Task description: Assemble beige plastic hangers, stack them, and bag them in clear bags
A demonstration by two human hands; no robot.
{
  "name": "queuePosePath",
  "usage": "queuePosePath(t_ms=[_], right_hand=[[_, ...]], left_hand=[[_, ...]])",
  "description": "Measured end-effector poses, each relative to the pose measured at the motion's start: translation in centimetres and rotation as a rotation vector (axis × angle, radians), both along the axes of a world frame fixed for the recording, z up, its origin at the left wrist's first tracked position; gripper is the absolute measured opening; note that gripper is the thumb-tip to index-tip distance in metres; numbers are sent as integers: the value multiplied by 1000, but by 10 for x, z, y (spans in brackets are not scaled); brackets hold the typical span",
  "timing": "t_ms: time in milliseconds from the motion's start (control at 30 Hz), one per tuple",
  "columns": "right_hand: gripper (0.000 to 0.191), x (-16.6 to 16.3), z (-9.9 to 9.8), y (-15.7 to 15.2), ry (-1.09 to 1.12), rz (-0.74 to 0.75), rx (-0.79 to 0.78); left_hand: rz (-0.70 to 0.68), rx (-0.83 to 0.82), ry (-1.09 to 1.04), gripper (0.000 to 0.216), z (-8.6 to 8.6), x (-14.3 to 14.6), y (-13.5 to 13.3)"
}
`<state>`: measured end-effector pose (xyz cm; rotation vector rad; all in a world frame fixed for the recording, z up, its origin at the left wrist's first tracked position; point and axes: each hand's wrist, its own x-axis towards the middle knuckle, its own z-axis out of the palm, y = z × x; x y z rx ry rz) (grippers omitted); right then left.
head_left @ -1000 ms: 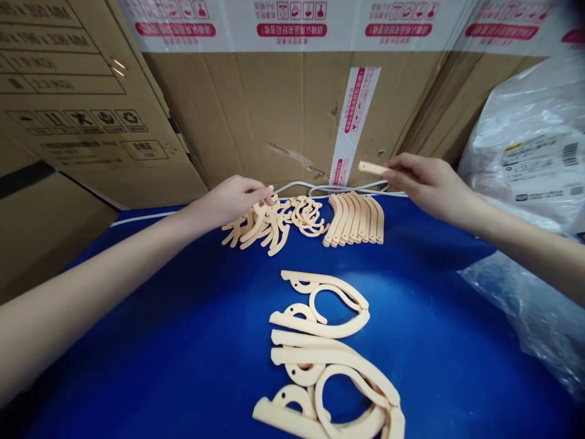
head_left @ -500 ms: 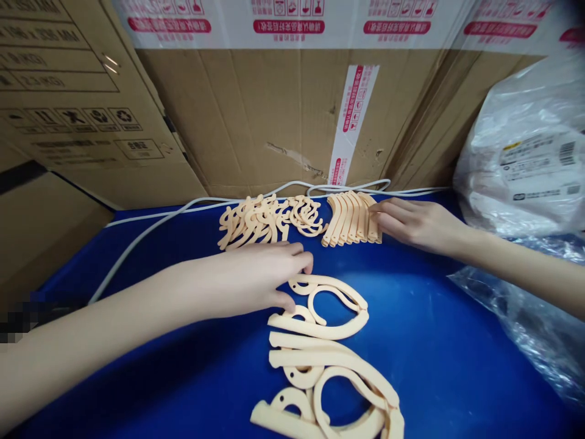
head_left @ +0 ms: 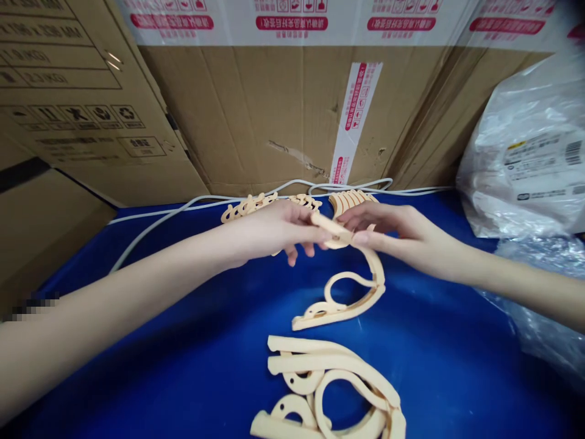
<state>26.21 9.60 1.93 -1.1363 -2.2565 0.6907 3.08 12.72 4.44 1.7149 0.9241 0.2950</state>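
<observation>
Both hands meet over the blue surface [head_left: 192, 360]. My left hand [head_left: 278, 228] and my right hand [head_left: 393, 235] pinch the upper end of a cream plastic folding hanger piece [head_left: 351, 299], which hangs lifted with its lower end near the surface. Below it lies a pile of similar cream hanger pieces [head_left: 329, 384]. Behind the hands are a heap of small cream hook parts [head_left: 249, 206] and a row of curved cream arms [head_left: 354, 198], both partly hidden by my hands.
Large cardboard boxes [head_left: 274, 116] wall off the back and left. A white cable [head_left: 155, 222] runs along the back edge of the surface. Clear plastic bags [head_left: 530, 158] with labels stand at the right, with crumpled plastic [head_left: 539, 317] below.
My left hand took the top hanger piece from the pile and raised it. My right hand left the row of curved arms and came to grip the same piece.
</observation>
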Motion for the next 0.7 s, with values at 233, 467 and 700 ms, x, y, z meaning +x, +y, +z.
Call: queuePosePath(t_ms=[233, 467, 700], right_hand=[[31, -14, 24, 3, 49, -161, 150], [21, -18, 26, 12, -583, -266, 645], [26, -11, 41, 31, 183, -171, 20]], left_hand=[[210, 349, -111, 34, 10, 9, 3], [319, 731, 3, 24, 11, 11, -11], [421, 834, 288, 32, -6, -19, 31]])
